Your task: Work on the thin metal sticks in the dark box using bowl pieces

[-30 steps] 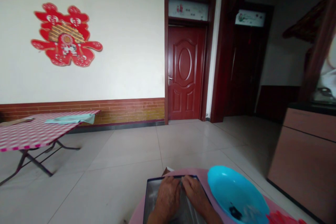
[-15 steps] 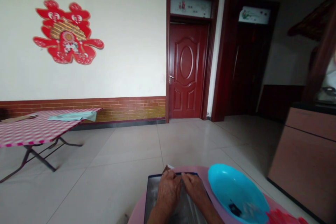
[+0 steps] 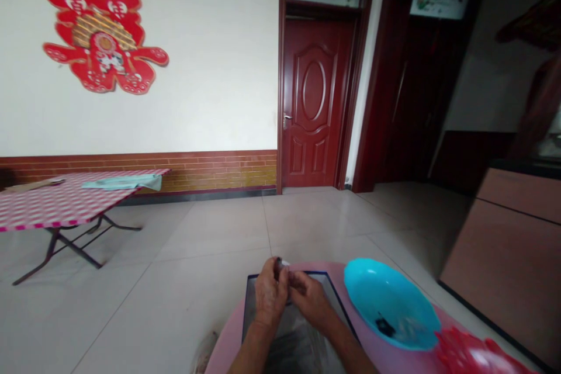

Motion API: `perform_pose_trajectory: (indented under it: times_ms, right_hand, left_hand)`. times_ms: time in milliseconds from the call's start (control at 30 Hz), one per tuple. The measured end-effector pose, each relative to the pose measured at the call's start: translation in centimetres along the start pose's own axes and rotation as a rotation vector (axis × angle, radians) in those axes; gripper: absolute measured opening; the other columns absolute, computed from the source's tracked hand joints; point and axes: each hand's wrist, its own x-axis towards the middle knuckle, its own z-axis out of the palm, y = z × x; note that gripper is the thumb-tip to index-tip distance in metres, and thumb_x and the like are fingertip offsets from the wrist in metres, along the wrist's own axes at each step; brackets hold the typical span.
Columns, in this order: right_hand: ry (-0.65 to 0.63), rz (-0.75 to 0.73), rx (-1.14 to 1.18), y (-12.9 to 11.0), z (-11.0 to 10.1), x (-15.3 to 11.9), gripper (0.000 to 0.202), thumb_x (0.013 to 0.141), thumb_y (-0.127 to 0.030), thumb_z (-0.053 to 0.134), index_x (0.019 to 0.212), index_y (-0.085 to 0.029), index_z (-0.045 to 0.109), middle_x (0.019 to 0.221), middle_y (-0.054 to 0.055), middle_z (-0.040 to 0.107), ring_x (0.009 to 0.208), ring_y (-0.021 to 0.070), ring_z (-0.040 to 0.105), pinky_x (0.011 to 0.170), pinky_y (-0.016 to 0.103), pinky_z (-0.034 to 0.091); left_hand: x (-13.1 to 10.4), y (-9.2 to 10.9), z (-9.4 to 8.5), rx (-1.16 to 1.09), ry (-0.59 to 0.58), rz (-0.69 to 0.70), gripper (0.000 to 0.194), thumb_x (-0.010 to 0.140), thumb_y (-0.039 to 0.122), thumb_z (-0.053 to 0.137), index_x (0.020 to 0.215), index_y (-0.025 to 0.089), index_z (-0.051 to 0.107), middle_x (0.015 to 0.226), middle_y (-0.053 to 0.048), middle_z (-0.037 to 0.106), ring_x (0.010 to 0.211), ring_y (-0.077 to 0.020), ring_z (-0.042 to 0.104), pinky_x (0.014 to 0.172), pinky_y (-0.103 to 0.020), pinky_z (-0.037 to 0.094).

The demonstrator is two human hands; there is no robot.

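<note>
Both hands are together above the far part of a dark-rimmed tray (image 3: 250, 304) on a pink round table (image 3: 228, 333). My left hand (image 3: 270, 292) is closed around a small item (image 3: 283, 263), dark and whitish, whose top sticks out above the fingers; what it is cannot be made out. The fingers of my right hand (image 3: 309, 298) are pinched together beside it, and whatever they grip is hidden. Clear plastic-like material lies in the tray under the forearms.
A blue basin (image 3: 390, 298) with small black and clear items stands right of the tray, beside red plastic (image 3: 473, 350). Behind are a checkered folding table (image 3: 79, 198), a red door (image 3: 313, 105) and a brown cabinet (image 3: 508, 251).
Both hands have lifted off the tray's far edge, and a small item now shows at the left fingertips. The camera view has tilted slightly down.
</note>
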Motion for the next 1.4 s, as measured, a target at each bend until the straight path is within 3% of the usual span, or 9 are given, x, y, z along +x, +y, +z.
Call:
perform_pose_trajectory:
  times_ms: [133,233,400,533,733,1067,1167,1300,1400]
  right_hand:
    - [0.032,-0.009,-0.142,0.8,0.0,0.0,0.023,0.077,-0.030,0.053,0.092,-0.017,0.065,0.088,0.007,0.071,0.082,0.0196,0.064,0.075,0.030,0.050]
    - [0.035,-0.005,-0.368,1.1,-0.3,-0.1,0.022,0.074,-0.022,0.049,0.086,-0.016,0.067,0.081,0.006,0.070,0.075,0.0180,0.062,0.069,0.028,0.047]
    - [-0.204,-0.042,-0.720,0.3,0.1,-1.1,0.026,0.068,-0.015,0.047,0.075,-0.018,0.071,0.075,0.004,0.070,0.072,0.0167,0.061,0.067,0.025,0.042]
    - [-0.448,0.025,-0.677,-1.5,0.2,-1.8,0.033,0.061,-0.011,0.045,0.076,-0.020,0.073,0.072,0.001,0.072,0.065,0.0143,0.061,0.058,0.021,0.040]
    - [-0.585,0.101,-0.641,-3.7,0.7,-2.4,0.033,0.056,-0.012,0.049,0.075,-0.018,0.075,0.066,0.000,0.071,0.057,0.0130,0.058,0.049,0.019,0.036]
    - [-0.596,0.102,-0.655,-3.0,1.5,-2.6,0.026,0.060,-0.013,0.050,0.069,-0.019,0.074,0.062,-0.001,0.070,0.054,0.0124,0.057,0.047,0.019,0.034]
    - [-0.404,0.035,-0.682,-1.9,0.6,-1.9,0.026,0.067,-0.014,0.046,0.066,-0.018,0.071,0.062,0.000,0.069,0.058,0.0125,0.058,0.052,0.020,0.035]
    - [-0.061,0.092,-0.843,0.2,-1.6,-0.8,0.025,0.072,-0.013,0.045,0.075,-0.015,0.070,0.077,0.006,0.072,0.074,0.0165,0.063,0.068,0.024,0.041]
    - [-0.011,0.203,-0.927,1.0,-2.9,-0.5,0.025,0.069,-0.009,0.048,0.079,-0.015,0.070,0.084,0.009,0.072,0.082,0.0179,0.064,0.074,0.024,0.042]
  left_hand:
    - [0.2,0.8,-0.6,-0.068,-0.032,-0.092,0.033,0.084,0.040,0.047,0.102,0.015,0.059,0.076,-0.005,0.066,0.071,-0.0176,0.063,0.069,-0.028,0.049]
    - [0.5,0.8,-1.0,-0.101,0.114,-0.138,0.043,0.086,0.041,0.042,0.114,0.010,0.053,0.089,-0.009,0.064,0.076,-0.0171,0.062,0.072,-0.029,0.050]
    - [0.8,0.1,-1.3,-0.034,0.260,-0.077,0.039,0.091,0.034,0.033,0.117,0.011,0.052,0.098,-0.012,0.061,0.089,-0.0189,0.060,0.082,-0.032,0.049]
    - [0.9,0.0,-1.2,-0.013,0.249,-0.060,0.037,0.092,0.031,0.032,0.115,0.011,0.053,0.097,-0.012,0.061,0.092,-0.0189,0.059,0.083,-0.032,0.048]
    - [0.9,0.2,-1.2,-0.017,0.256,-0.070,0.035,0.091,0.028,0.034,0.112,0.011,0.055,0.095,-0.011,0.061,0.089,-0.0181,0.059,0.081,-0.031,0.048]
    - [0.9,-0.3,-1.0,0.043,0.217,-0.031,0.032,0.090,0.025,0.033,0.109,0.013,0.057,0.096,-0.011,0.064,0.093,-0.0186,0.061,0.084,-0.031,0.049]
    - [0.9,-0.3,-1.1,0.155,0.100,-0.047,0.032,0.090,0.022,0.033,0.108,0.014,0.059,0.098,-0.010,0.065,0.092,-0.0181,0.062,0.084,-0.029,0.048]
    - [0.4,0.1,-1.4,0.441,-0.293,-0.056,0.032,0.091,0.019,0.033,0.106,0.019,0.061,0.101,-0.008,0.066,0.095,-0.0164,0.062,0.087,-0.027,0.045]
    - [-0.2,0.2,-1.3,0.535,-0.462,-0.050,0.024,0.087,0.021,0.042,0.095,0.018,0.065,0.097,-0.008,0.068,0.093,-0.0192,0.063,0.084,-0.029,0.046]
